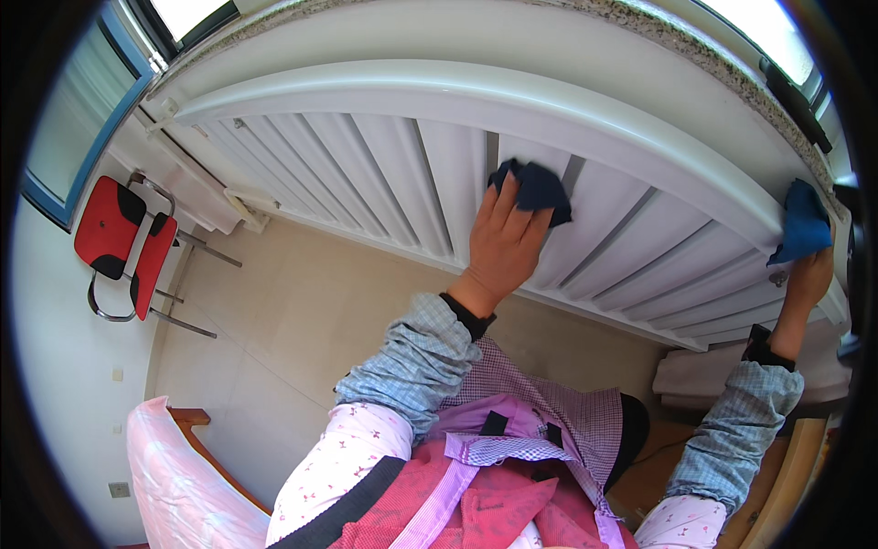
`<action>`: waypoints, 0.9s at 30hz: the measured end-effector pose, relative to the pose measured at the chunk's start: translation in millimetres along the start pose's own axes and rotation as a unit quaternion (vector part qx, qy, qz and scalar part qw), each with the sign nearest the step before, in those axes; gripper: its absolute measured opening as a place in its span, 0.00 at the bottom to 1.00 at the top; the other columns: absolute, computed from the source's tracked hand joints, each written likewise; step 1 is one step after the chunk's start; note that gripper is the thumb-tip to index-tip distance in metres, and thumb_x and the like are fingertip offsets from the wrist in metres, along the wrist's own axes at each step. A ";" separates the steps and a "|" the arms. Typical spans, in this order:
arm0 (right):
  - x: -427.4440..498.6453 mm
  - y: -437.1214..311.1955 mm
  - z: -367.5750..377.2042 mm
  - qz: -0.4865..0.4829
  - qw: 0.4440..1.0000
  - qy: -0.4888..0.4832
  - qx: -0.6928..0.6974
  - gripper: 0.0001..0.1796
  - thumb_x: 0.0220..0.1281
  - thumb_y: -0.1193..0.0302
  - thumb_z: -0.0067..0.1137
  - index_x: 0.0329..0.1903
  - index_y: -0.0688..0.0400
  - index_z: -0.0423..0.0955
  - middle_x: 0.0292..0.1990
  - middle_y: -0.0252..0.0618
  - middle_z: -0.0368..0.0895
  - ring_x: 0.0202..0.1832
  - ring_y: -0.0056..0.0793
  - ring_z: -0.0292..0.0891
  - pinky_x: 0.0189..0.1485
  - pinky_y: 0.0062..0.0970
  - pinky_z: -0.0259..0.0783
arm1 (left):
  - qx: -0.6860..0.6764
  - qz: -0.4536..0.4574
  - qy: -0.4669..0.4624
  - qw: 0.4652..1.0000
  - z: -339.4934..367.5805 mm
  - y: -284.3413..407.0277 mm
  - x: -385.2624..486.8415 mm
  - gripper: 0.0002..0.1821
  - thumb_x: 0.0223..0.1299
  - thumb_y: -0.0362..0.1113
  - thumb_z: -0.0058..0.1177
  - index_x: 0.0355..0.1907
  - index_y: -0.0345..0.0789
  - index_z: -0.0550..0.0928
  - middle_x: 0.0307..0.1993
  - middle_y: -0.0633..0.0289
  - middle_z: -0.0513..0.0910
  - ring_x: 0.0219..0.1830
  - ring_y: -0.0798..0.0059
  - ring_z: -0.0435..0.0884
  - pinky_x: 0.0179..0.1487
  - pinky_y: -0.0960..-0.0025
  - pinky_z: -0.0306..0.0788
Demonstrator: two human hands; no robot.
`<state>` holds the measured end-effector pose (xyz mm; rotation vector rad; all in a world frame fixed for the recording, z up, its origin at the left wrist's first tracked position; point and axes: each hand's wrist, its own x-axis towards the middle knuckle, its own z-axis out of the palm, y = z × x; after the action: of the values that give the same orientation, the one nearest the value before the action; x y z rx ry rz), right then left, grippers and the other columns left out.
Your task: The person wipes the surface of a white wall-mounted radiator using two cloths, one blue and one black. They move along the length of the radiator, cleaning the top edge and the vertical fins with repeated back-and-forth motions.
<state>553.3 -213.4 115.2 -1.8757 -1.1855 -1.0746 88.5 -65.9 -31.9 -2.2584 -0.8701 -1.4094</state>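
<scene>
A white column radiator (439, 165) runs across the view below the window sill. My left hand (506, 237) presses a dark blue cloth (538, 192) against one of its vertical columns, just under the rounded top cover. Far to the right, my right hand (811, 278) holds a brighter blue cloth (804, 223) at the end of that cover, close to the wall. Part of each cloth is hidden by the fingers.
Overhead runs a speckled stone window sill (658, 31). A blue-framed window sash (89, 117) stands swung inward at upper left, above a red and black chair (120, 226). Lower left is a bed edge with a pink cover (178, 473); bunched curtain (693, 381) lies at right.
</scene>
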 end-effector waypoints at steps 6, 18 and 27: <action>0.1 -5.3 -6.3 -0.024 0.999 0.020 0.012 0.24 0.71 0.55 0.41 0.64 0.50 0.69 0.53 0.47 0.79 0.54 0.53 0.75 0.52 0.37 0.72 | 0.017 0.043 0.088 0.995 4.4 1.7 25.0 0.10 0.55 0.31 0.57 0.41 0.36 0.84 0.56 0.55 0.77 0.67 0.54 0.69 0.64 0.47 0.63; 0.5 21.4 4.5 0.021 0.999 -0.030 -0.040 0.26 0.69 0.52 0.41 0.64 0.50 0.69 0.52 0.50 0.79 0.52 0.55 0.75 0.50 0.41 0.71 | -0.357 -0.596 -0.053 0.717 25.6 -3.7 -142.2 0.11 0.62 0.26 0.46 0.47 0.30 0.77 0.47 0.50 0.79 0.54 0.54 0.77 0.57 0.57 0.73; 0.6 65.4 10.2 -0.010 0.997 -0.016 -0.072 0.26 0.68 0.52 0.43 0.63 0.49 0.70 0.50 0.50 0.80 0.51 0.55 0.76 0.49 0.42 0.72 | -0.570 -0.743 0.099 0.336 114.8 -6.6 -200.2 0.13 0.69 0.33 0.37 0.46 0.29 0.75 0.45 0.52 0.80 0.49 0.56 0.79 0.60 0.53 0.72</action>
<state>616.8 -228.6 104.5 -2.0020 -1.1734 -1.1725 98.5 -58.8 -262.5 -0.6128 -2.7820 -3.8511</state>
